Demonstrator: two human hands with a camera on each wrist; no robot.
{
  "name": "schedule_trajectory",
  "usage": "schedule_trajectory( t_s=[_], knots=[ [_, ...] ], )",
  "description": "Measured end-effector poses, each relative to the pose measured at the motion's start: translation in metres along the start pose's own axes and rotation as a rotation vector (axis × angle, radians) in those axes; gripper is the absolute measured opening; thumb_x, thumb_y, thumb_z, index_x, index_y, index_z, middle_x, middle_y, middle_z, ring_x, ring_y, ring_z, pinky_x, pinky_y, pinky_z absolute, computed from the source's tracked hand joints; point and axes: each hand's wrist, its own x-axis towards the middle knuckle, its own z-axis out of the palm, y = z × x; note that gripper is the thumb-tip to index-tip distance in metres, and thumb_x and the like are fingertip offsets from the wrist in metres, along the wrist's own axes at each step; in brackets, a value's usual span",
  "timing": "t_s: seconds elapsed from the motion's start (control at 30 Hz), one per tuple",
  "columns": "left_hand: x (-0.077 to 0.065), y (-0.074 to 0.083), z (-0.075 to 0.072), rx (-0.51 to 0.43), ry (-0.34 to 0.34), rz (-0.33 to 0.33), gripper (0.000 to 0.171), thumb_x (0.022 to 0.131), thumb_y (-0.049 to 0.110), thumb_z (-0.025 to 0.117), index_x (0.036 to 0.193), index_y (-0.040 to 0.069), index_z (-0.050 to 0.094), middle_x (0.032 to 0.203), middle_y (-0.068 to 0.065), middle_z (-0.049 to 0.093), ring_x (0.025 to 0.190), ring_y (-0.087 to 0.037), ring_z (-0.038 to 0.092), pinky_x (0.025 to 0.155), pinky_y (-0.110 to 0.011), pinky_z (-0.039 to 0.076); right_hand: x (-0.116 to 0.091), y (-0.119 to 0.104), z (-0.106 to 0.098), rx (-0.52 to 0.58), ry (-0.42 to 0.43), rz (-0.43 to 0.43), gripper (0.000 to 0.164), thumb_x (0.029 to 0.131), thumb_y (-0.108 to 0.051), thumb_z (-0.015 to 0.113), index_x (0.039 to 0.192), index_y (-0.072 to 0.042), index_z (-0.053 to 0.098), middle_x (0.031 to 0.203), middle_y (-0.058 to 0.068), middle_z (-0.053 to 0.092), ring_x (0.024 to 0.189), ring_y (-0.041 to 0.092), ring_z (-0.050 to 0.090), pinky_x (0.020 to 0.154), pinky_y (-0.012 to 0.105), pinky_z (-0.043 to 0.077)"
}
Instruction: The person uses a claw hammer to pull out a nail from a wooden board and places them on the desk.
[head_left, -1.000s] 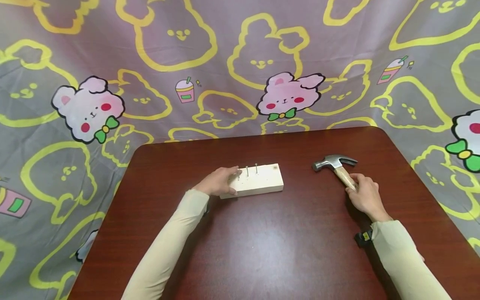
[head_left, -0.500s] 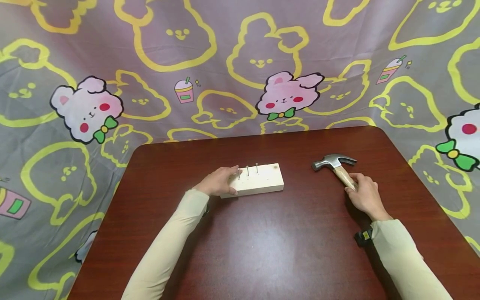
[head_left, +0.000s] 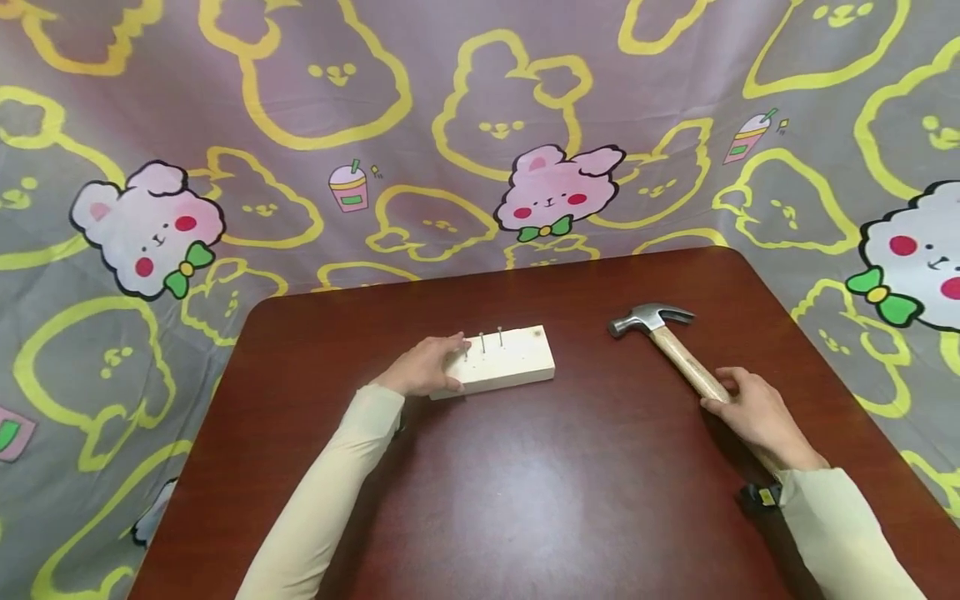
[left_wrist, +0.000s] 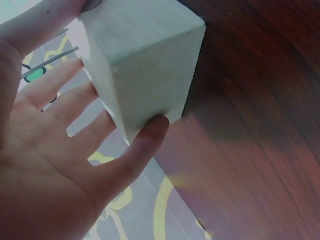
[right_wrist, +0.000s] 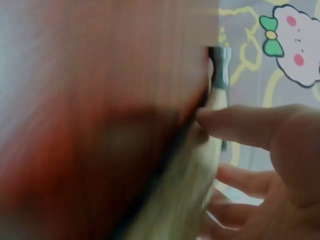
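Note:
A pale wooden block (head_left: 517, 362) lies on the table, with thin nails (head_left: 500, 337) standing upright in its top. My left hand (head_left: 422, 367) grips the block's left end, and its fingers partly cover the leftmost nail. In the left wrist view, fingertips (left_wrist: 155, 130) press against the block's sides. To the right lies a claw hammer (head_left: 690, 364) with a steel head and wooden handle, its head pointing away from me. Around the lower handle is my right hand (head_left: 765, 417); in the right wrist view its thumb (right_wrist: 240, 125) lies along the handle.
The dark red-brown table (head_left: 510, 500) has rounded far corners. A patterned cloth (head_left: 420, 108) with cartoon animals hangs behind it and along both sides. A black wrist strap (head_left: 761, 497) shows at the right sleeve.
My right hand has slid back along the hammer's handle toward its end, so more of the handle shows. The left hand stays on the block. The head view has shifted slightly.

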Motion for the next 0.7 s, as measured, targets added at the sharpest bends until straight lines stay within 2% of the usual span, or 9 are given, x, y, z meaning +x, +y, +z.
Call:
schedule_trajectory(
  t_s=[0.2,0.3,0.37,0.53,0.7],
  knots=[
    [0.000,-0.004,-0.002,-0.002,0.017,0.006,0.076,0.074,0.019,0.083,0.141,0.011,0.050,0.153,-0.012,0.037,0.140,-0.030,0.039,0.115,-0.043,0.033,-0.025,0.015,-0.014,-0.060,-0.129,0.036,0.072,0.085,-0.036,0.070,0.127,0.015,0.043,0.103,0.028,0.065,0.083,0.030,0.063,0.064,0.032,0.045],
    [0.000,-0.005,-0.001,-0.011,0.023,0.017,0.075,0.074,0.019,0.083,0.141,0.010,0.050,0.153,-0.013,0.037,0.140,-0.031,0.039,0.115,-0.044,0.032,-0.033,0.021,-0.021,-0.083,-0.176,0.041,0.074,0.085,-0.039,0.070,0.127,0.016,0.042,0.096,0.021,0.066,0.078,0.023,0.060,0.062,0.031,0.044],
    [0.000,-0.005,0.000,-0.023,0.025,0.013,0.075,0.074,0.018,0.083,0.141,0.010,0.050,0.154,-0.012,0.036,0.140,-0.031,0.038,0.115,-0.044,0.032,-0.036,0.025,-0.025,-0.098,-0.202,0.045,0.076,0.084,-0.040,0.071,0.127,0.016,0.042,0.095,0.018,0.065,0.077,0.023,0.059,0.062,0.032,0.044],
    [-0.001,-0.005,0.003,-0.044,0.023,-0.012,0.075,0.074,0.017,0.082,0.141,0.011,0.050,0.155,-0.010,0.035,0.141,-0.030,0.036,0.115,-0.044,0.032,-0.041,0.035,-0.028,-0.116,-0.254,0.064,0.077,0.079,-0.038,0.076,0.123,0.016,0.044,0.093,0.018,0.063,0.078,0.025,0.059,0.063,0.036,0.046],
    [0.000,-0.001,0.007,-0.045,0.015,-0.004,0.074,0.075,0.017,0.082,0.141,0.011,0.050,0.154,-0.011,0.036,0.142,-0.029,0.036,0.115,-0.045,0.032,-0.046,0.044,-0.025,-0.094,-0.243,0.078,0.071,0.078,-0.034,0.077,0.119,0.015,0.047,0.090,0.013,0.065,0.074,0.017,0.058,0.062,0.031,0.043]
  ],
)
